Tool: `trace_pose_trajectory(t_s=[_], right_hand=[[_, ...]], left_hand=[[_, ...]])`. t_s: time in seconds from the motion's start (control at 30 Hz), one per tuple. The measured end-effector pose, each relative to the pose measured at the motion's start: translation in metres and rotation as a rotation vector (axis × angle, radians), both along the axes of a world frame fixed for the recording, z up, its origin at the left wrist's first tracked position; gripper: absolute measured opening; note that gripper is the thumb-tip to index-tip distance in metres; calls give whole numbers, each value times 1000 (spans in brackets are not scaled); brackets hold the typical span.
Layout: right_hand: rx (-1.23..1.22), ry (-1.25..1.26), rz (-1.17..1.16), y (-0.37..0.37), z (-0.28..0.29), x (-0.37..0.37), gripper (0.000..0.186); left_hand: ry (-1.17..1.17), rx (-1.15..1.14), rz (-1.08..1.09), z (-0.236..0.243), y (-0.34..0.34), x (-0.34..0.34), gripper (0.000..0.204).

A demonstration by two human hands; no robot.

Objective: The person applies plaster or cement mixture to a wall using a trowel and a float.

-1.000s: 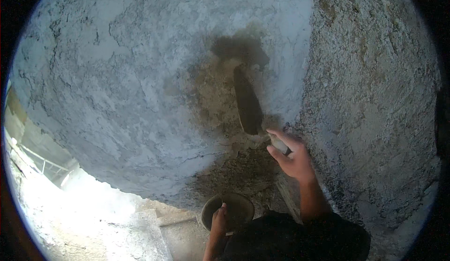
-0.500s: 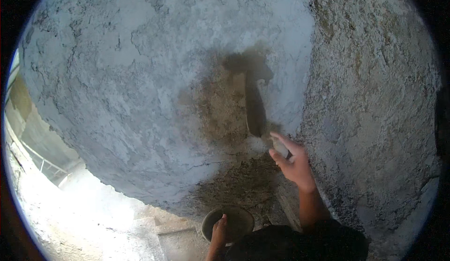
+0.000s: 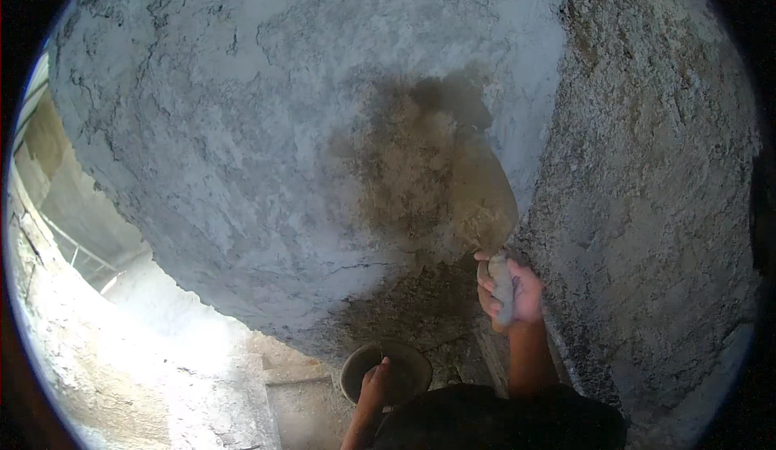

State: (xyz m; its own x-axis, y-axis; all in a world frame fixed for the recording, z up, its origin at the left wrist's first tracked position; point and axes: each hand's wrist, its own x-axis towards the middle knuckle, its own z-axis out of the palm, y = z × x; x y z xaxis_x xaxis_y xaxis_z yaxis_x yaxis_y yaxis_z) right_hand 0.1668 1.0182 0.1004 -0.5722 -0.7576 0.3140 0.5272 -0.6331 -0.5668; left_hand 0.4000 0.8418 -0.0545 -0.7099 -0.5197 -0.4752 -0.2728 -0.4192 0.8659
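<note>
My right hand (image 3: 517,292) is closed around the pale handle of a trowel (image 3: 487,187). The trowel's broad blade points up and lies over the wall (image 3: 242,127), its face turned to view; whether it touches the surface I cannot tell. Left of the blade is a brown, damp-looking patch (image 3: 400,159), with a darker smear of mortar (image 3: 457,98) above it. Low down, my left hand (image 3: 377,381) grips a round, shallow bowl (image 3: 420,369), thumb over the rim. The inside of the bowl is dark, so its contents are hard to make out.
Pale, cracked plaster covers most of the wall, and a rough, darker wall section (image 3: 647,167) stands on the right. Below the smooth plaster runs a dark, coarse strip (image 3: 412,309). At the lower left lies a brightly lit floor (image 3: 202,377), with a metal rail (image 3: 77,252) beyond.
My right hand has drawn down slightly and rolled the trowel from edge-on to broad face. Its fingers now wrap the handle more fully. The bowl has shifted a little up and left in view.
</note>
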Motion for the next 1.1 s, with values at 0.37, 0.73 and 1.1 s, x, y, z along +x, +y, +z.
trace_pose_trajectory(t_s=[0.37,0.73,1.1], right_hand=[[876,1400,-1279,-43,9,-25,43],[688,1283,-1335,-25,-2,-9,37],[886,1293,-1207,-3,-9,-4,37]], left_hand=[[-82,8,19,-18,-7,7,50],[-65,41,23,-38,-12,8,43],[-54,2,5,1,9,2,38]])
